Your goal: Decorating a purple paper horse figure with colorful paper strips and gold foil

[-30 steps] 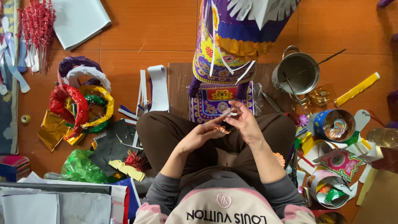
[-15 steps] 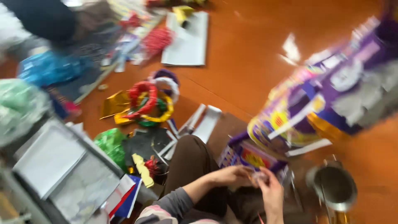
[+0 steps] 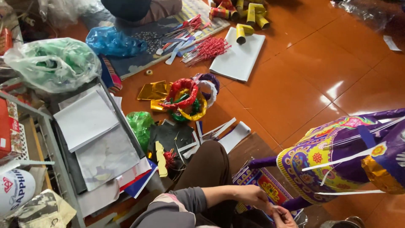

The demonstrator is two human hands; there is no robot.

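My left hand [image 3: 253, 196] and my right hand [image 3: 286, 217] meet at the bottom edge of the head view, above my lap. Both pinch a small white paper strip [image 3: 273, 206] between their fingertips. My right hand is partly cut off by the frame. Just beyond them stands a purple paper animal figure [image 3: 337, 160] with yellow and red patterned trim, gold foil and white strips, on a decorated base [image 3: 265, 183]. My brown-trousered knee [image 3: 206, 169] lies to the left of the hands.
Tinsel rings in red, yellow and green [image 3: 187, 99] lie on the orange tiled floor [image 3: 295, 84], near gold foil [image 3: 154, 90], white paper sheets [image 3: 238, 59], red tassel sticks [image 3: 206, 48] and yellow tubes [image 3: 253, 14]. A rack of paper [image 3: 93, 126] and a green bag [image 3: 55, 63] sit left. Another person [image 3: 135, 8] sits far back.
The view has swung left and tilted, so the floor clutter now fills the frame and my hands sit at the bottom edge. They stay together on the small strip.
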